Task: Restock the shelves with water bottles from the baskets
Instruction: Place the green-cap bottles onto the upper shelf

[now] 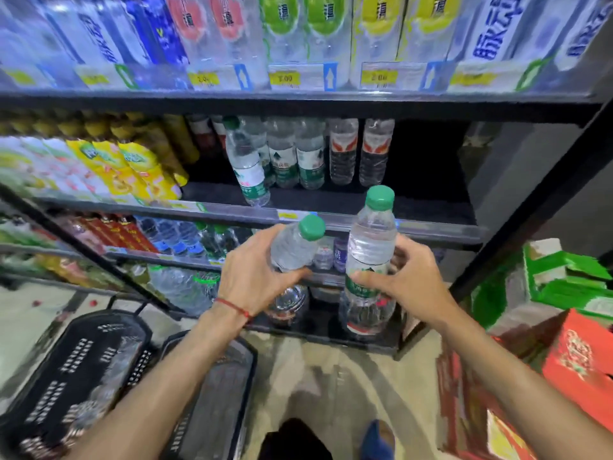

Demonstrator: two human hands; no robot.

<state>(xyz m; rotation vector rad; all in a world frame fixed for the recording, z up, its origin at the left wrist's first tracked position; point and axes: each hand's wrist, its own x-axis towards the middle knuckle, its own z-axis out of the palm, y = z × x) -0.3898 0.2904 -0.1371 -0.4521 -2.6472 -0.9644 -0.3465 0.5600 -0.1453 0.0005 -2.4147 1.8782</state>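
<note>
Black middle shelf (428, 207) showing gap at far right, probably your target. You are gripping tilted bottle (293, 249) in left hand (252, 275), upright bottle (371, 247) in right hand (409, 282), fingers wrapping each, saving trip. Baskets (76, 360) sitting near left, contents blurred.

The scene is taken in through a single wide-angle view worn on the person's head, faced forward and tilted down at the shelves (331, 212), which are seen from close in front with their edges bowed toward the borders. The left hand (252, 277) and right hand (411, 283), each round a bottle (293, 247), are caught near the middle, while the baskets (83, 360) and floor (331, 376) are framed along the lower edge.
</note>
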